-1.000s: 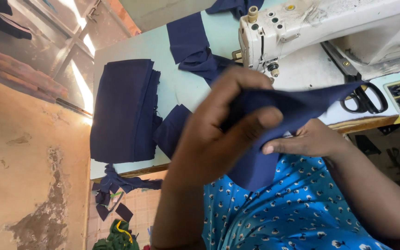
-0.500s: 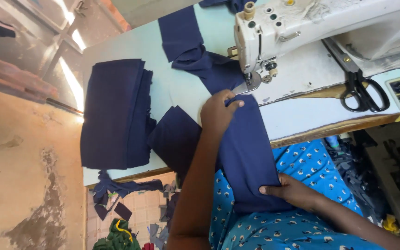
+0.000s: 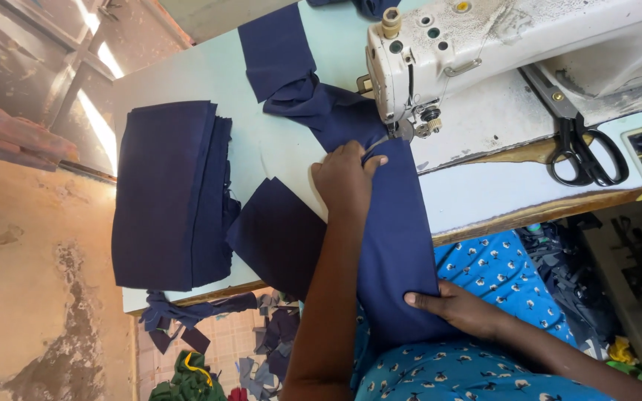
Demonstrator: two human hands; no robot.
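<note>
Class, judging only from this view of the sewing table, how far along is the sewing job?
Done: sewn navy strips trail behind the sewing machine. In hand: the left hand presses a navy piece at the needle while the right hand steadies its lower end. Left: a folded navy stack waits beside it.

A sewing machine (image 3: 484,67) stands at the upper right on the table (image 3: 276,160). Scissors (image 3: 581,148) lie on the table at far right. A stack of folded cloth (image 3: 169,197) lies at left. Scraps (image 3: 209,349) lie on the floor at lower left.
</note>
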